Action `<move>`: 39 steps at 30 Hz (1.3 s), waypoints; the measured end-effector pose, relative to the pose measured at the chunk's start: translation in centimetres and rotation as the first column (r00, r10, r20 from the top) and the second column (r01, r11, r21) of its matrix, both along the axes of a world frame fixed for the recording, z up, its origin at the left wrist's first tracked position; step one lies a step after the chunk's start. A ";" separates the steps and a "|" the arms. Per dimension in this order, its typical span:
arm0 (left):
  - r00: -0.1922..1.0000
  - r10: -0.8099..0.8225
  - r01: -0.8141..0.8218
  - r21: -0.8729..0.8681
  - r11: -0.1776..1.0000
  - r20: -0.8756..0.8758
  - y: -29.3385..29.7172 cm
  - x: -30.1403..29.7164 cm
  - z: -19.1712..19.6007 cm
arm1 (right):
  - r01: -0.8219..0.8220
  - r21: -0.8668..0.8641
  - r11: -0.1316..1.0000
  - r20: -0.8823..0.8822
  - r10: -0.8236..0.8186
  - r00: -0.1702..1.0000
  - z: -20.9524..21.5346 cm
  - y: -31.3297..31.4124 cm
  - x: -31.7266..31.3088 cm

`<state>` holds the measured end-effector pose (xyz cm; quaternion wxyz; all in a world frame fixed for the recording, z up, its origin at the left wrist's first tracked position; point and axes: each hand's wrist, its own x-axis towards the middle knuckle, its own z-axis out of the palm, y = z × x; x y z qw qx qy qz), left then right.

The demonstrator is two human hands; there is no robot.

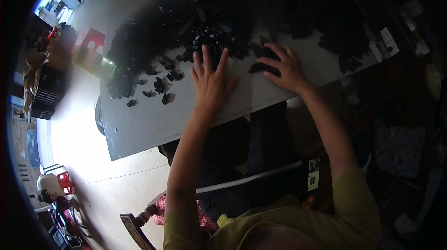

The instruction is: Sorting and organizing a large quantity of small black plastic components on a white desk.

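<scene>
A large heap of small black pieces (207, 26), their kind too dark to make out, is spread over a grey table (153, 124). My left hand (209, 82) lies with fingers spread at the near edge of the heap, fingertips against the pieces. To its right, my right hand (288, 70) reaches over a few longer black pieces (260, 67), fingers apart and slightly bent; it touches them without a visible grip. Several loose black pieces (160, 84) are scattered left of my left hand.
More black pieces (340, 45) pile up at the table's right. Beyond the left edge are a red plastic stool (91, 39), a pale translucent container (93, 62) and a black crate (49, 84). White sockets (389, 41) are at right. A wooden chair part (137, 231) shows below; another person (51, 189) is far left.
</scene>
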<state>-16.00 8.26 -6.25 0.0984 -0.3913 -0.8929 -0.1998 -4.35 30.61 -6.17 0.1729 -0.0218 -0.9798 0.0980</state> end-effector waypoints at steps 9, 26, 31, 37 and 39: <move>0.996 0.074 -0.073 -0.012 0.997 0.043 6.4 -6.4 -1.6 | -0.133 0.029 0.991 0.021 0.133 0.991 0.4 -3.5 2.5; 0.971 0.180 -0.239 0.607 0.758 0.158 -9.3 3.3 1.2 | -0.110 -0.199 0.974 -0.054 0.102 0.993 0.3 -20.2 -6.5; 0.968 0.193 -0.250 0.499 0.830 0.162 -8.4 3.0 -0.3 | -0.313 -0.485 0.816 -0.341 0.153 0.928 0.0 -16.8 -7.0; 0.973 0.224 -0.225 0.011 0.974 0.045 -6.1 3.1 1.4 | -0.196 -0.620 0.759 -0.262 0.034 0.964 1.9 -11.6 -11.7; 0.980 0.188 -0.188 -0.002 0.982 0.058 -6.6 2.6 1.5 | -0.268 -0.516 0.814 -0.181 0.202 0.962 2.1 -11.6 -14.1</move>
